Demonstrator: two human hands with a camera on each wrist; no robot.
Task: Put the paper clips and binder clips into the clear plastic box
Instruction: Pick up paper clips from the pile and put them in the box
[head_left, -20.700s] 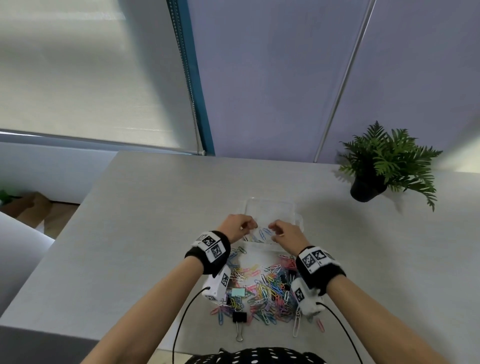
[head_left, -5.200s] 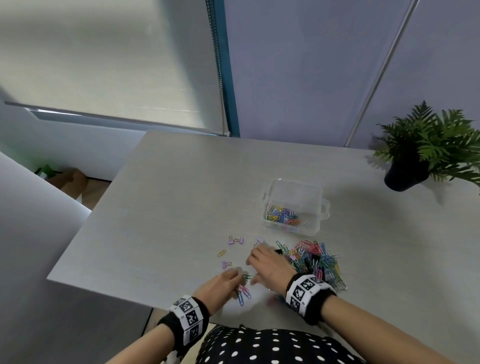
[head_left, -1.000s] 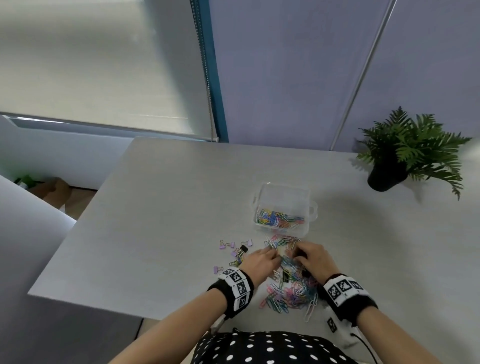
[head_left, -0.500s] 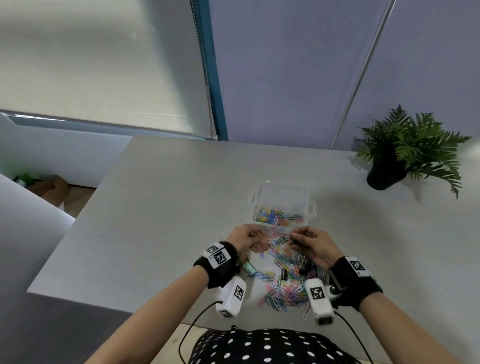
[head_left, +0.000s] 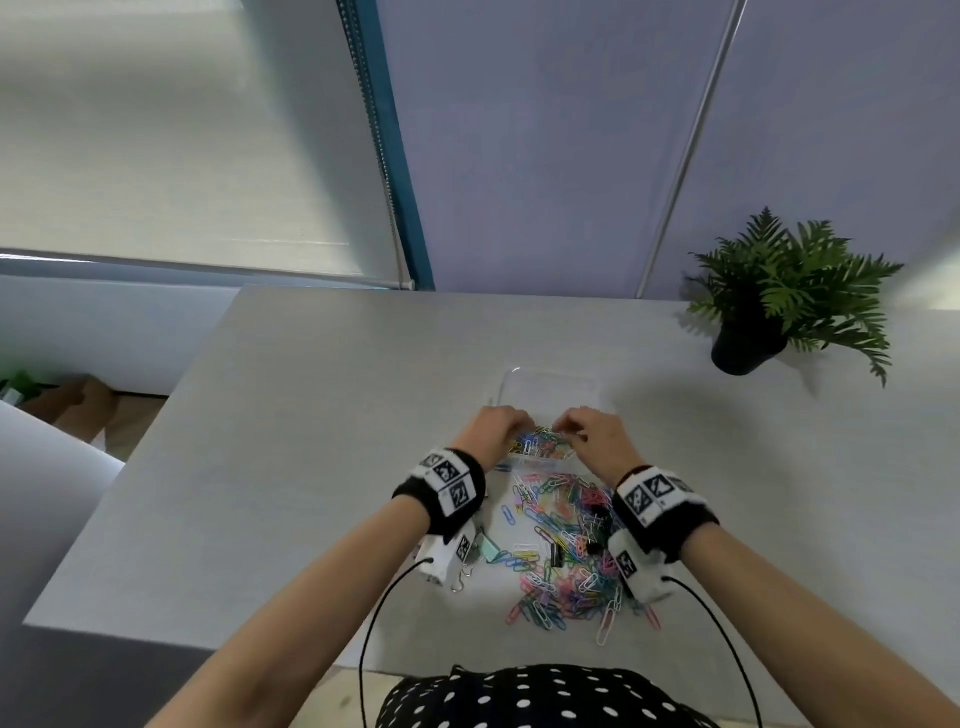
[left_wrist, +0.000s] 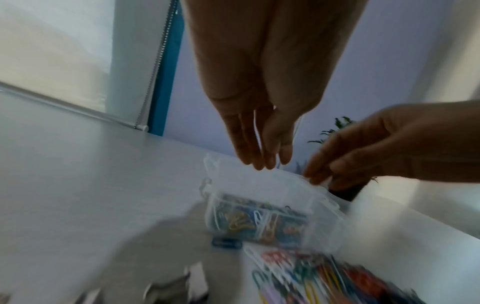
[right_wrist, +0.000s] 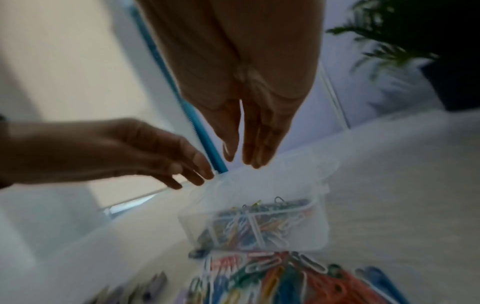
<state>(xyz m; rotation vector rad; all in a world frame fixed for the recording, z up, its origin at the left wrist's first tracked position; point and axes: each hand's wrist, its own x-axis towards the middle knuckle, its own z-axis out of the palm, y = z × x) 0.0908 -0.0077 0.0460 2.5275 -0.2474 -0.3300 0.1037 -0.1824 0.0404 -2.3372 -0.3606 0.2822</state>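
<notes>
The clear plastic box (head_left: 550, 387) stands at mid-table with coloured paper clips in its near half. My left hand (head_left: 498, 423) and right hand (head_left: 587, 431) hover side by side just over its near edge. In the left wrist view the left hand's fingers (left_wrist: 262, 158) point straight down above the box (left_wrist: 259, 174) and hold nothing. The right wrist view shows the right hand's fingers (right_wrist: 246, 148) likewise straight and empty over the box (right_wrist: 285, 179). A pile of loose paper clips (head_left: 566, 545) lies between my wrists, with a black binder clip (head_left: 557, 556) in it.
A mint-green binder clip (head_left: 488, 546) and a metal clip handle lie under my left wrist camera. A potted fern (head_left: 779, 301) stands at the far right of the table. The table's near edge runs just below the pile.
Both hands have moved forward from the pile to above the box's near edge. The clips they pinched half a second ago are no longer in their fingers.
</notes>
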